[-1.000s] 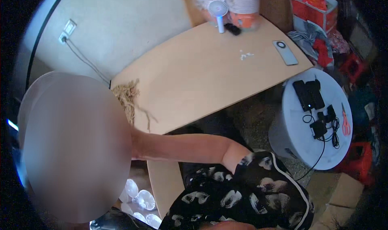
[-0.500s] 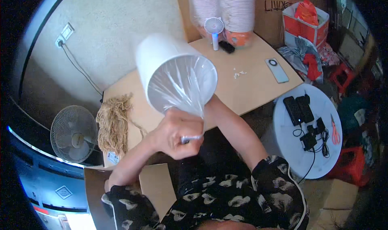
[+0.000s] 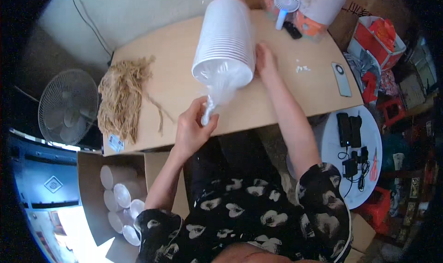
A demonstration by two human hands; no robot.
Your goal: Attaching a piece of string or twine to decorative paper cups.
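A long stack of white paper cups [image 3: 224, 36] in a clear plastic bag points its open rims toward me over the table. The bag's gathered neck [image 3: 208, 109] is twisted into a narrow tail. My left hand [image 3: 194, 126] is closed around that tail, thumb and fingers pinching it. Against the right side of the stack, near the rims, is my right hand [image 3: 265, 62]; its fingers curl in at the stack and are partly hidden by it. The far end of the stack looks orange through the plastic.
A tan fibre bundle [image 3: 123, 96] lies on the table [image 3: 180, 64] at left. More bagged cup stacks [image 3: 323, 6], a small handheld fan [image 3: 286, 4] and a phone [image 3: 341, 79] are at right. An open carton [image 3: 90, 193] below holds several wrapped stacks. Chargers and scissors [image 3: 374, 163] lie on a round stool [image 3: 330, 147].
The stack has swung from slanting close to me to lying farther off over the table. My left hand has moved down slightly with the bag's neck; my right hand has come into sight beside the stack.
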